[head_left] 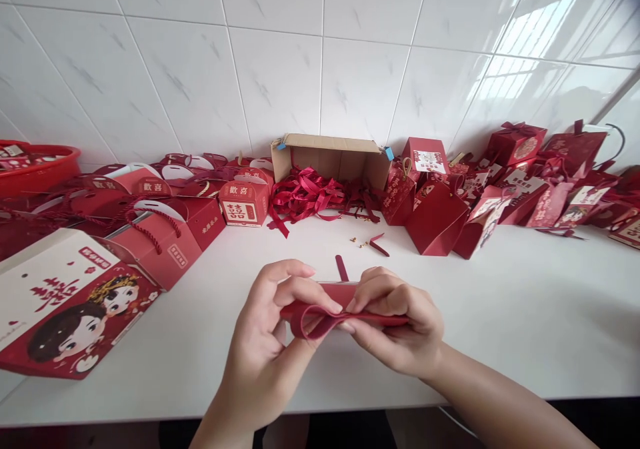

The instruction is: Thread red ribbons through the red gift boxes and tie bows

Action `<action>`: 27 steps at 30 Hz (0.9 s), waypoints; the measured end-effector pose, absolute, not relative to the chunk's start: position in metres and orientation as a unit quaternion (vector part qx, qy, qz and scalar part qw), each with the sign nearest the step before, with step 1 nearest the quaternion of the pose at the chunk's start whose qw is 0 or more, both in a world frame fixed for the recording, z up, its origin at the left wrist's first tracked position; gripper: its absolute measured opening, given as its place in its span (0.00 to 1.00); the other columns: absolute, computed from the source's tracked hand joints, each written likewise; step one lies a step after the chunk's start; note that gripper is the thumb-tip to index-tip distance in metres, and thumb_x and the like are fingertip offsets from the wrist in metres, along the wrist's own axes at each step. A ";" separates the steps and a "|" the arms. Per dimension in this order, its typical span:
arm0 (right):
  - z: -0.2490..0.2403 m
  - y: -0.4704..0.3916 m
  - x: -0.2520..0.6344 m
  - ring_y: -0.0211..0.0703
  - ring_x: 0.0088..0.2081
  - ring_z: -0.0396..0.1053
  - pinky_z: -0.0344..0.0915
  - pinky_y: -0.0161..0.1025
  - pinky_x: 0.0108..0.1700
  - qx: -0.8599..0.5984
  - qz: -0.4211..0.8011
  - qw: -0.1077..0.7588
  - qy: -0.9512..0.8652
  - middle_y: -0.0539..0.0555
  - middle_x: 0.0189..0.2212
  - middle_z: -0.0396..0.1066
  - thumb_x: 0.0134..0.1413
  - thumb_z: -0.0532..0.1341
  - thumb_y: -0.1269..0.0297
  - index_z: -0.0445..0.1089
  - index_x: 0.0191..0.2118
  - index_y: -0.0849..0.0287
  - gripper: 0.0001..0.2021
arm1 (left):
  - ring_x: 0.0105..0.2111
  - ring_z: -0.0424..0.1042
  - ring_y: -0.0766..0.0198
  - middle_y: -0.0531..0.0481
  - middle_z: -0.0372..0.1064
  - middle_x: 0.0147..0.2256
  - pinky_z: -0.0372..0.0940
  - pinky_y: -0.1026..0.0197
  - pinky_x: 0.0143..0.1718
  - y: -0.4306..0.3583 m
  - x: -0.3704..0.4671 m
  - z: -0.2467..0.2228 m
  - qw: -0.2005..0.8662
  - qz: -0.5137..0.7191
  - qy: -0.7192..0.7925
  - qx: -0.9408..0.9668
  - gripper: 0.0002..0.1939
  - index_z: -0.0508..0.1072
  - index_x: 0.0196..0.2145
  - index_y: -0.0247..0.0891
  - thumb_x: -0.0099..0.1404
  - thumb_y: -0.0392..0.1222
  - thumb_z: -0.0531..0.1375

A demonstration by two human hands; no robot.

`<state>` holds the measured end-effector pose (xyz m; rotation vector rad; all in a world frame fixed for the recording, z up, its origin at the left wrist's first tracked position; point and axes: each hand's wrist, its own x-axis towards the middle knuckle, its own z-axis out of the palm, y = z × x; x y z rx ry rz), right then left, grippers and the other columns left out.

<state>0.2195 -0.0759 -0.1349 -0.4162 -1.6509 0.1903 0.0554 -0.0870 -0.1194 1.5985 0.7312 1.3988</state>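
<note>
Near the table's front edge, my left hand [270,342] and my right hand [400,322] meet fingertip to fingertip. Both pinch a dark red strip [313,325], which bends into a rounded loop on the left and runs flat into my right fingers. Whether the strip is paper or leather-like I cannot tell. Just behind it lies a flat red piece [340,294], partly covered by my fingers. A small dark red tab [341,268] points away from me beyond that piece. My palms hide parts of the strip.
An open cardboard box [330,143] spills red ribbons [310,192] by the tiled wall. Small gold bits [361,243] and a folded strip [380,245] lie before it. Red gift boxes crowd the left [245,202] and right [437,219]; a large printed box [75,302] stands front left.
</note>
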 end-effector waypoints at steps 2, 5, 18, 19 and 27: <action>-0.134 -0.076 0.219 0.38 0.25 0.69 0.67 0.38 0.28 -0.195 0.106 0.662 -0.715 0.51 0.26 0.72 0.46 0.66 0.76 0.57 0.26 0.56 0.15 | 0.36 0.73 0.66 0.56 0.73 0.31 0.69 0.67 0.38 -0.089 0.062 -0.124 0.385 0.606 0.293 0.631 0.17 0.64 0.45 0.46 0.61 0.32 0.60; -0.133 -0.076 0.219 0.38 0.25 0.69 0.67 0.38 0.28 -0.202 0.136 0.671 -0.700 0.50 0.25 0.72 0.45 0.68 0.75 0.57 0.25 0.56 0.17 | 0.37 0.74 0.66 0.56 0.73 0.31 0.70 0.67 0.40 -0.090 0.071 -0.129 0.327 0.650 0.297 0.619 0.17 0.66 0.44 0.46 0.60 0.30 0.60; -0.150 -0.032 0.247 0.45 0.39 0.65 0.66 0.44 0.43 -0.364 0.163 0.398 -0.826 0.55 0.41 0.71 0.43 0.69 0.52 0.65 0.48 0.54 0.26 | 0.30 0.74 0.67 0.55 0.74 0.31 0.68 0.70 0.33 -0.082 0.067 -0.110 0.249 0.734 0.447 0.446 0.18 0.71 0.39 0.41 0.49 0.34 0.68; -0.151 -0.030 0.249 0.43 0.36 0.66 0.67 0.42 0.40 -0.360 0.157 0.401 -0.828 0.54 0.40 0.71 0.44 0.69 0.51 0.65 0.48 0.53 0.26 | 0.34 0.75 0.66 0.54 0.74 0.34 0.69 0.69 0.35 -0.080 0.065 -0.110 0.251 0.725 0.442 0.465 0.21 0.71 0.43 0.43 0.50 0.35 0.67; -0.131 0.006 0.343 0.50 0.53 0.65 0.69 0.50 0.51 -0.437 -0.179 0.763 -0.440 0.63 0.52 0.59 0.50 0.63 0.51 0.48 0.56 0.56 0.33 | 0.56 0.64 0.48 0.44 0.70 0.50 0.53 0.40 0.60 -0.067 0.052 -0.115 0.230 0.715 0.432 0.500 0.36 0.61 0.60 0.47 0.53 0.43 0.65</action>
